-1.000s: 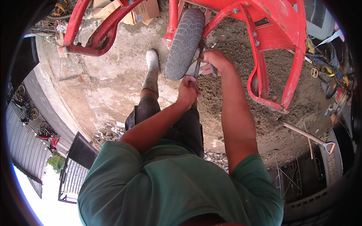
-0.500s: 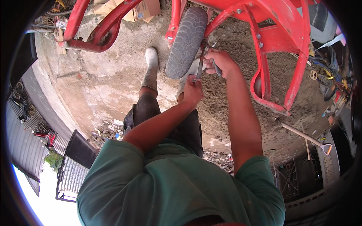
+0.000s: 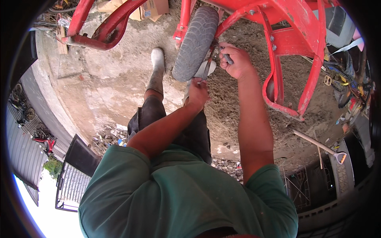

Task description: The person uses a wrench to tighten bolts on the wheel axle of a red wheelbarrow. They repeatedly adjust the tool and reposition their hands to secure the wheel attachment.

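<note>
A red-framed wheelbarrow [image 3: 285, 41] is in front of me, its black rubber wheel [image 3: 195, 45] close to both hands. Beside the wheel, my left hand [image 3: 198, 94] is closed around the lower end of a long dark metal bar [image 3: 206, 70], which slants up toward the axle area. My right hand [image 3: 239, 63] is just to the right and slightly higher, closed on a hand tool with a dark grey rounded handle [image 3: 228, 59]. The tool's other end meets the metal near the wheel's hub; the fingers hide its exact kind.
Red tube legs [image 3: 99, 43] curve at the upper left, near cardboard [image 3: 155, 8]. My white boot [image 3: 157, 59] stands on dirty concrete, with loose sand to the right. A wooden-shafted tool with a D-shaped handle [image 3: 340, 157] lies at the right, near piled clutter [image 3: 349, 85].
My right hand has turned slightly, and its tool's handle now looks shorter. My left hand has shifted a little left, still on the bar. The view has moved slightly.
</note>
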The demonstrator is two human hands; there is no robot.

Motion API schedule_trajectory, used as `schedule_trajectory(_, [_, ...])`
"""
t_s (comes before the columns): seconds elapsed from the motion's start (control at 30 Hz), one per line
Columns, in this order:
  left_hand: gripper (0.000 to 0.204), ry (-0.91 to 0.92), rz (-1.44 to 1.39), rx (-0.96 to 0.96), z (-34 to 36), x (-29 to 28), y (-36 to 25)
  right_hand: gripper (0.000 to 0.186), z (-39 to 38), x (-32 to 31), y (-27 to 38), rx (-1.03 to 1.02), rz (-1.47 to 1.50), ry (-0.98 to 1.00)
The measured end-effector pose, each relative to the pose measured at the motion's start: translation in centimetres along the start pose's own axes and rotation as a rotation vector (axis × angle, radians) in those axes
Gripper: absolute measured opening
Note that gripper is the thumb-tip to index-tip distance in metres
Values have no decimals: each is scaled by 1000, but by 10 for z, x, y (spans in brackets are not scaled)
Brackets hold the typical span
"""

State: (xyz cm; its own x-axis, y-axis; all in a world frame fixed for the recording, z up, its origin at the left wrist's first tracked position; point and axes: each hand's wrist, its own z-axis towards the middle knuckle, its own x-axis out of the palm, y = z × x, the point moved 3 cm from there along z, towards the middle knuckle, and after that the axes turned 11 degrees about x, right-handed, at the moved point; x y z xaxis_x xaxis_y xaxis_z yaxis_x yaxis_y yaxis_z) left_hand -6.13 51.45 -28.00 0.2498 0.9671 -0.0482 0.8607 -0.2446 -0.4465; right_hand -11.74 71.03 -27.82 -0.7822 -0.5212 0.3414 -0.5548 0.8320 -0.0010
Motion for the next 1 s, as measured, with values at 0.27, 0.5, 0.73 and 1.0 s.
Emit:
schedule_trajectory(0.27, [13,-33,-94,-51,19,3,32,46,-1,10,-37,-156,-182,-133])
schedule_trajectory(0.5, [17,71,-84,-92,30,11,45,48,13,10,-62,-358,-536,-295])
schedule_trajectory(0.73, [17,138,-84,-105,35,21,58,47,24,19,-68,-483,-874,-481])
schedule_trajectory(1.0, [10,200,-99,-87,30,15,42,44,9,14,-61,-371,-630,-412])
